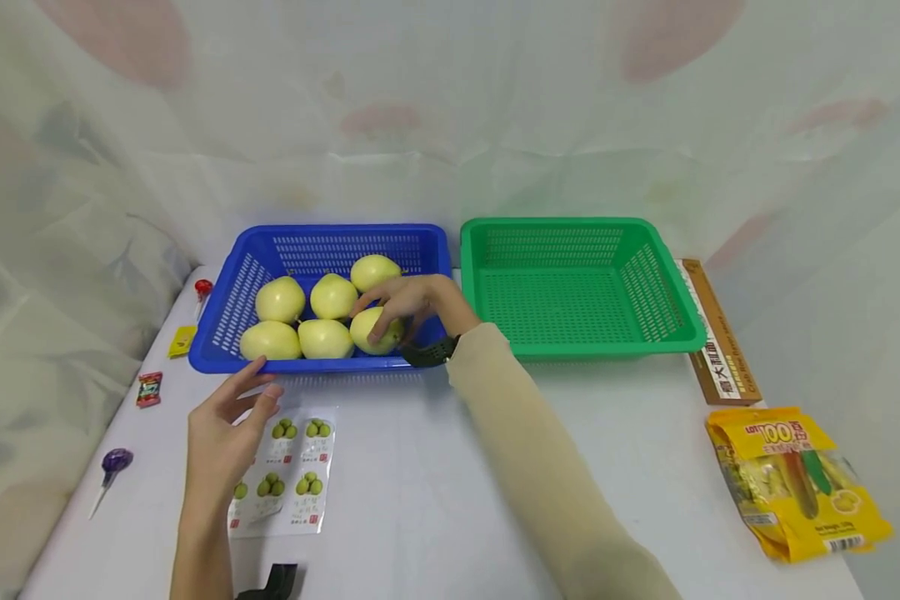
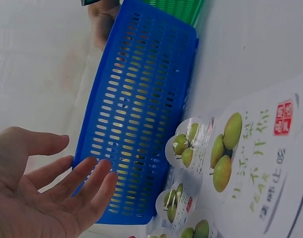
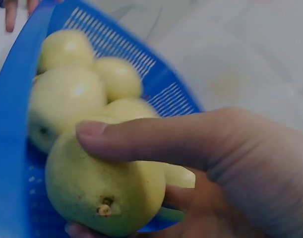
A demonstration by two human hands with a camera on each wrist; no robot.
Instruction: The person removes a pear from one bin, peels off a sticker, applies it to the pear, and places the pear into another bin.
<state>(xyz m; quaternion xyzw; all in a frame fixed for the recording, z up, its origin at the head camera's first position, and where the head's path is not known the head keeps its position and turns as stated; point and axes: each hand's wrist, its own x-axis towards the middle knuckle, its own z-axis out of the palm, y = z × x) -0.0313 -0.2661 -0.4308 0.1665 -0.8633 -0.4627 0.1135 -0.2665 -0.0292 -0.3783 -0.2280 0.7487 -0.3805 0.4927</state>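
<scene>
Several yellow-green pears (image 1: 270,341) lie in the blue basket (image 1: 322,366) on the left of the table. My right hand (image 1: 412,302) reaches into that basket and grips the front right pear (image 3: 104,183), thumb across its top; some of its fingers are hidden behind the fruit in the right wrist view. By the basket's front wall is my left hand (image 1: 225,433), fingers loosely spread and holding nothing, fingertips close to the rim (image 2: 87,129). Beneath it lies a sheet of pear stickers (image 1: 292,475), partly covered by the hand.
A green basket (image 1: 581,346) stands right of the blue one. Farther right are a brown box (image 1: 720,333) and a yellow candy bag (image 1: 798,483). Along the left edge lie a red lollipop (image 1: 203,287), a yellow packet (image 1: 182,342), a red wrapped candy (image 1: 149,389) and a purple lollipop (image 1: 114,462).
</scene>
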